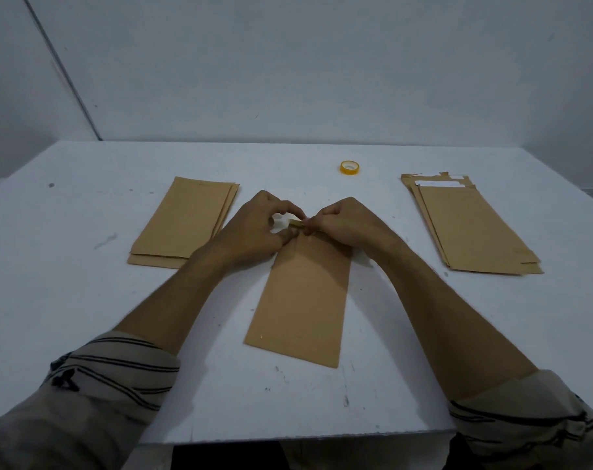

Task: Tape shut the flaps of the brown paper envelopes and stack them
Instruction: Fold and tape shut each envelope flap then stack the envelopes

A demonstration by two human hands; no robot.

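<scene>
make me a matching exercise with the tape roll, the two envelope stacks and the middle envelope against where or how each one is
Things:
1. tape roll
2. left stack
3. right stack
4. middle envelope

Places or states:
a. white pieces show at its far end
b. yellow, lies apart from all the paper
c. far end held by the left hand and right hand
d. plain brown, no white showing

Pairs: 1-b, 2-d, 3-a, 4-c
</scene>
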